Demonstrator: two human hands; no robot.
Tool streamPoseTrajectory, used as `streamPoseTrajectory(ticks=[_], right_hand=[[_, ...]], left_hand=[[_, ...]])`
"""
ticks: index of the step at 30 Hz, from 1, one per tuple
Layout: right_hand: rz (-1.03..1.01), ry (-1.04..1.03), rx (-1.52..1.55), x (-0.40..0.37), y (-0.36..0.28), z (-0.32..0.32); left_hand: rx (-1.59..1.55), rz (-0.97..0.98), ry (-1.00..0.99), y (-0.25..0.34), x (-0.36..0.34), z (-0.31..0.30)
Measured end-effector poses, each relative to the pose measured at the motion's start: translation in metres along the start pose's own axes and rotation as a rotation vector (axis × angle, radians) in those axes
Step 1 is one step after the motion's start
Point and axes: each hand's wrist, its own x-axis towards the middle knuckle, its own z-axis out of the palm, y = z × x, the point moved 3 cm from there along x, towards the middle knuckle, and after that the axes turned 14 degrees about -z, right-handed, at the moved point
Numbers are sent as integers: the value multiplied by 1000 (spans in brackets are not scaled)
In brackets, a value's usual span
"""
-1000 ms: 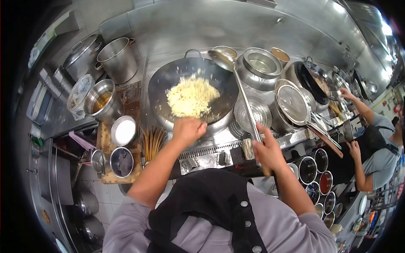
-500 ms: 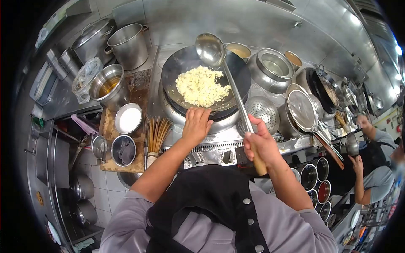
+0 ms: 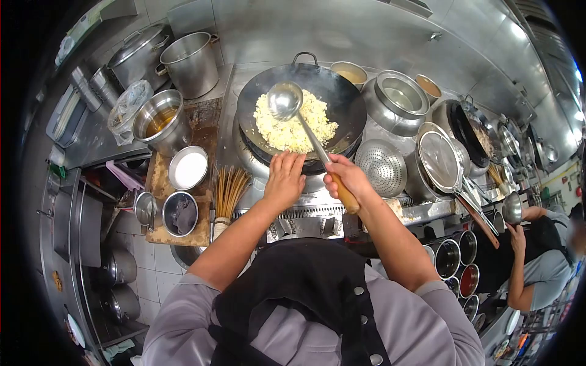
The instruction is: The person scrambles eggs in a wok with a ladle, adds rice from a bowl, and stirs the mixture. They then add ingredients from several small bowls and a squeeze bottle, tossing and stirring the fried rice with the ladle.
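Note:
My right hand (image 3: 347,178) is closed around the wooden handle of a long steel ladle (image 3: 310,130). The ladle's bowl hangs over crumbly, pale yellow food that looks like scrambled egg or egg fried rice (image 3: 311,116), in a dark wok (image 3: 348,97). Over the wok's near rim lie the fingers of my left hand (image 3: 284,179), which grips the wok there; the rim's near handle is hidden beneath it. Beneath the wok is a steel burner ring (image 3: 251,171).
Left stand a bowl of white powder (image 3: 188,168), a pot of amber liquid (image 3: 162,119) and a bamboo brush (image 3: 231,189). To the right are a perforated skimmer (image 3: 381,168), a mesh strainer (image 3: 439,160) and a lidded pot (image 3: 400,100). Another person (image 3: 537,256) works at far right.
The ladle has swung left and down over the food, with my right hand shifting left and forward. The wok's far loop handle has come into sight. My left hand stays at the rim.

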Motion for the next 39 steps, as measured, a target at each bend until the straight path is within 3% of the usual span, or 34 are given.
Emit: streamPoseTrajectory(ticks=[2, 3, 4, 5, 7, 8, 9, 11, 14, 16, 20, 23, 25, 26, 27, 29, 31, 33, 35, 39], right_hand=[[-130, 37, -354, 3, -8, -1], [-133, 36, -349, -1, -8, -6], [-167, 97, -324, -7, -13, -19], [-199, 157, -300, -10, -18, -31], [-228, 184, -311, 1, -19, -44], [-238, 208, -419, 10, -19, -46], [-248, 234, -527, 21, -18, -49], [-231, 226, -514, 43, -7, -44], [-181, -40, -726, 45, 3, -32], [-138, -128, -946, 0, -7, -22], [109, -249, -1028, -116, -52, -39], [176, -144, -869, -172, -74, -70], [219, -108, -1053, -168, -77, -69], [131, -112, -1144, -156, -71, -68], [123, -93, -1138, -137, -40, -78], [-452, -12, -1339, -101, 4, -101], [-446, -31, -1285, -124, -1, -91], [-448, -54, -1223, -157, -23, -78], [6, -85, -729, -212, -42, -87], [111, -114, -807, -216, -57, -73]], left_hand=[[-12, -21, -33, 1, 4, -2], [-25, -41, -81, 2, 6, -7], [7, 43, 72, 12, 13, -20], [8, 46, 74, 12, 21, -20], [-61, -89, -233, 6, 33, -8], [-62, -5, -103, 7, 38, -11], [-61, -1, -107, 7, 40, -10], [-38, -65, -156, 7, 46, -6], [-17, -80, -216, 5, 54, -8], [-33, -58, -228, 2, 56, -6], [-52, -34, -287, 15, 50, -22], [-87, 23, -281, 30, 47, -39], [-79, 21, -222, 25, 42, -20], [-75, 6, -125, 27, 35, -15], [4, -25, -165, 26, 22, -7], [103, -25, -247, 33, -16, -5], [68, 84, -325, 35, -70, -21], [43, 105, -366, 40, -70, -39], [107, 127, -282, 49, -34, -59], [-21, 90, -215, 36, 18, -19]])
